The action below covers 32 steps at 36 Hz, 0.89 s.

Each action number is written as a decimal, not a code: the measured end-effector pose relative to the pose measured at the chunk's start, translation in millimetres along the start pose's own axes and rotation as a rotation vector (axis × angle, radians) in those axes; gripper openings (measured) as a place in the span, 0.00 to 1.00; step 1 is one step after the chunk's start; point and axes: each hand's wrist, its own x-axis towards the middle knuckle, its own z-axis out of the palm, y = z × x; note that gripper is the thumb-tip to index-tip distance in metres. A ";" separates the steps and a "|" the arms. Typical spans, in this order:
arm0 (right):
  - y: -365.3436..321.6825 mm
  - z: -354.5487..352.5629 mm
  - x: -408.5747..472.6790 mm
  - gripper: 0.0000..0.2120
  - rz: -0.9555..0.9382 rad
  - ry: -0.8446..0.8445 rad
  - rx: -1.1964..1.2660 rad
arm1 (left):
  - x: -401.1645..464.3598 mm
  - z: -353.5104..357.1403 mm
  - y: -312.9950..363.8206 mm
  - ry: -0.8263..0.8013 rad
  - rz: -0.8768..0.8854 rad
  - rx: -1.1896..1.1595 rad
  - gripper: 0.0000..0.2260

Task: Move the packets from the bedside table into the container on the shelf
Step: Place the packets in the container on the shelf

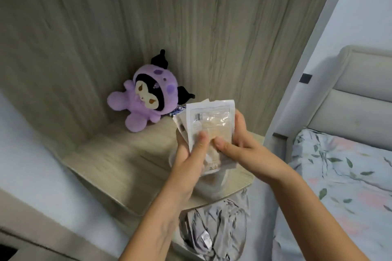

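A stack of clear plastic packets (210, 121) with pale contents and a barcode label is held upright above the wooden bedside table (110, 165). My left hand (191, 154) grips the stack from the lower left, thumb pressed on the front packet. Around the right edge wraps my right hand (235, 140), its thumb also on the front. More packets fan out behind the front one. Under my hands lies a pale translucent object (212, 180) on the table; I cannot tell what it is. No container or shelf is in view.
A purple plush toy (146, 95) leans in the table's back corner, a small blue-and-white wrapper (176, 111) beside it. Grey cloth (214, 231) hangs below the table's front edge. A bed with floral bedding (339, 176) lies to the right.
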 end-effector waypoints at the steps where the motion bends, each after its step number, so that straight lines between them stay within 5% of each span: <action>1: 1.0 -4.1 5.5 0.35 -0.011 0.008 0.050 | 2.7 0.8 3.5 -0.001 0.021 0.002 0.29; 6: 1.1 -19.3 26.8 0.33 -0.073 0.083 0.038 | 28.1 -1.8 28.1 -0.088 0.167 0.344 0.14; 9: 9.4 -16.9 32.8 0.24 -0.136 0.157 0.013 | 41.4 -4.6 30.1 -0.094 0.160 0.259 0.19; 17: 52.4 -5.2 30.2 0.25 -0.100 0.133 -0.111 | 33.4 3.8 -6.9 0.047 -0.027 0.068 0.20; 21: 64.6 -5.6 29.2 0.27 -0.039 0.055 -0.197 | 28.5 -0.1 -18.8 0.040 -0.104 0.140 0.14; 25: 55.8 -22.0 36.3 0.27 -0.039 0.009 -0.230 | 31.0 -17.1 -21.1 -0.063 -0.137 0.241 0.20; 28: 40.3 -44.8 50.5 0.26 -0.020 0.028 -0.142 | 32.5 -31.8 -18.2 -0.037 0.002 0.495 0.20; 32: 18.4 -78.3 79.1 0.26 0.096 -0.062 -0.328 | 33.4 -47.0 -26.2 0.049 0.237 1.258 0.23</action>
